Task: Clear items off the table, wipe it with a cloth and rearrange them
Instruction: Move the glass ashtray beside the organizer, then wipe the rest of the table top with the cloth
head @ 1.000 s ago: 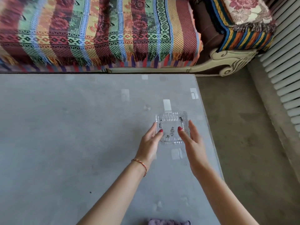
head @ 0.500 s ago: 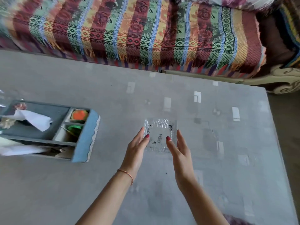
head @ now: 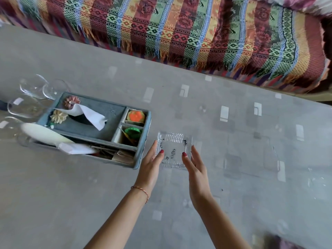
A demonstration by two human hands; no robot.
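Glasses (head: 34,90) stand at the far left, touching your grey tissue organiser (head: 97,130). Just right of it, your left hand (head: 150,168) and right hand (head: 195,169) frame the square glass ashtray (head: 173,150) flat on the surface (head: 251,159), fingers straight against its sides. Being square, it has no long axis, its corners skewed slightly.
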